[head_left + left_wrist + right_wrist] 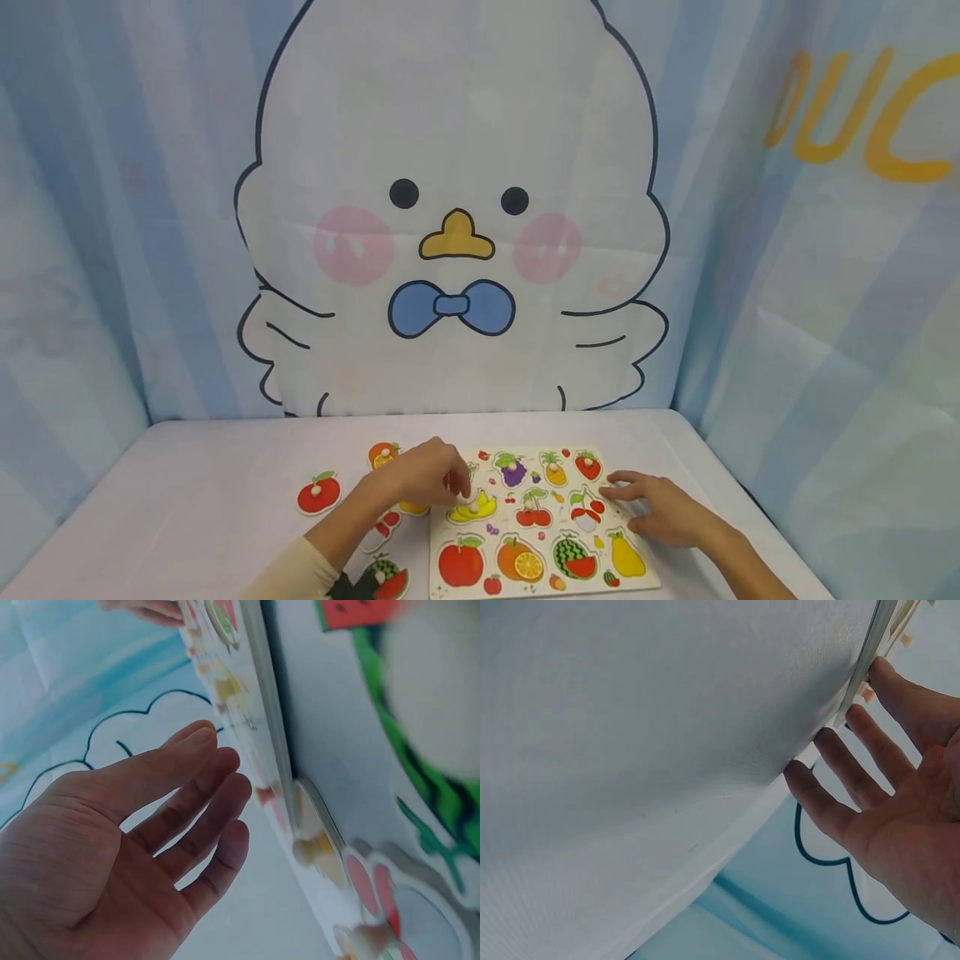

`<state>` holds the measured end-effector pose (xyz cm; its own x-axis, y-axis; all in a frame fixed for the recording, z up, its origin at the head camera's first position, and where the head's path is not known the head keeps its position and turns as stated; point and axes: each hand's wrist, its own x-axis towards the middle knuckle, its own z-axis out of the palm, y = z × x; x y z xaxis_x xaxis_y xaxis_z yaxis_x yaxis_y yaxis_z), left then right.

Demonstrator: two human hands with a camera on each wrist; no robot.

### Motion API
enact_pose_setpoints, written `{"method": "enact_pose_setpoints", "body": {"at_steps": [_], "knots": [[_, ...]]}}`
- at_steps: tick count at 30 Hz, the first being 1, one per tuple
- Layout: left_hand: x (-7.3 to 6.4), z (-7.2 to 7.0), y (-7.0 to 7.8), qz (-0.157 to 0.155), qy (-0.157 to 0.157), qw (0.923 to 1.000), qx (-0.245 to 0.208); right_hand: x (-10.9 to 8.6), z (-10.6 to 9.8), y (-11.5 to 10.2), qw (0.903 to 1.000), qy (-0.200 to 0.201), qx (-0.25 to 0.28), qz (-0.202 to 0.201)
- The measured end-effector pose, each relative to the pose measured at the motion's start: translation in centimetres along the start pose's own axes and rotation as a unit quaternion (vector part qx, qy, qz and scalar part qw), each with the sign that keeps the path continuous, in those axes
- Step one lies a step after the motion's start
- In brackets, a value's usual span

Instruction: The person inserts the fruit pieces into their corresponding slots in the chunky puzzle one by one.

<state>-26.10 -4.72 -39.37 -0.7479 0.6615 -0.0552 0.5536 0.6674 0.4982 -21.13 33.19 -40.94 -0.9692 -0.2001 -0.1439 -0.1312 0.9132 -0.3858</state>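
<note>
A white fruit puzzle board (547,592) lies on the table, with fruit pictures and small knobs on some pieces. Above its upper left part is my left hand (429,472), close over the banana piece (472,508). In the left wrist view the fingers of this hand (142,832) are loosely bent, with nothing between them and the thumb. My right hand (663,508) rests at the board's right edge, fingers spread. The right wrist view has its thumb (900,690) right at the board's edge and other fingertips down on the tablecloth.
Loose knobbed pieces lie left of the board: a red fruit (318,493), an orange (381,454), a watermelon (390,579) and a red-and-white piece (382,529). A yellow piece (414,507) is partly hidden by the left hand. Behind the white table (202,500) hangs a duck-print curtain (457,358).
</note>
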Motion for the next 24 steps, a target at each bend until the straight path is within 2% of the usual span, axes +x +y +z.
{"method": "enact_pose_setpoints", "body": {"at_steps": [6,13,24], "knots": [[-2.0,-0.9,-1.3,-0.018,-0.014,0.9992,-0.033,0.0,0.1,0.1,1.0,0.0,0.007,0.002],[-4.1,-2.0,-2.8,-0.057,-0.022,0.9978,-0.024,-0.1,0.1,0.2,1.0,-0.003,0.006,-0.005],[-5.7,-3.2,-4.1,-0.138,-0.058,0.9887,-0.012,0.0,-0.1,0.3,0.9996,-0.005,0.023,-0.016]]}}
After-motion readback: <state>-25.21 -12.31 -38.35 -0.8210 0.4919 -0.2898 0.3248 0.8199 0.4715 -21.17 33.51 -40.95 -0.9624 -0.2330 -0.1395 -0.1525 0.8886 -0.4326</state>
